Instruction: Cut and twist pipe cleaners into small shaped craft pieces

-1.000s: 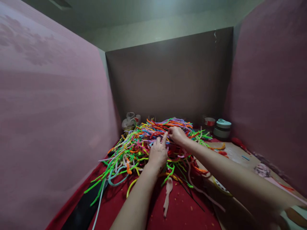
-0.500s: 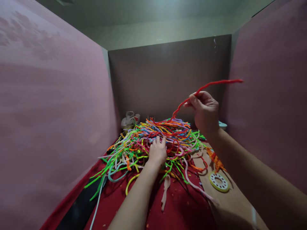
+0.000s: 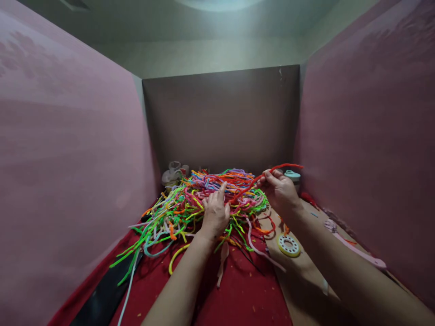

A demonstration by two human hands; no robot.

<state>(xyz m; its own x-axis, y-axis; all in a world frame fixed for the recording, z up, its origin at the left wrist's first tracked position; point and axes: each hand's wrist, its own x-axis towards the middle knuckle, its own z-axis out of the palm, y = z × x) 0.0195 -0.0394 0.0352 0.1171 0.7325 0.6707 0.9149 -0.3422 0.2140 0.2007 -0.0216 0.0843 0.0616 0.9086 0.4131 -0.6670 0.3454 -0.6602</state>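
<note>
"Between two pink panels (image 3: pixel 68 172), a person reaches over a red-draped desk (image 3: pixel 244 299) piled with fuzzy strands (image 3: pixel 190 201) of many colors. What is in the right hand (image 3: pixel 282 188)?"

"One red strand (image 3: pixel 253 181), pinched between thumb and fingers beside the pile's right edge. Its free end curves out past the knuckles; the rest slopes down toward the left hand (image 3: pixel 215 215). Where it ends among the other strands is hard to tell."

"And that left hand?"

"Palm down on the front of the pile, fingers spread open, the index finger stretched toward the back."

"What else is in view?"

"A pale pink, spoon-shaped piece (image 3: pixel 222 262) lies on the red cloth, just beside the left forearm. Near the right forearm, a yellow-rimmed ring with holes (image 3: pixel 289 245) sits on a brown board (image 3: pixel 295 280). Behind the right hand stands a jar with a pale green lid (image 3: pixel 292 175), partly hidden."
</note>
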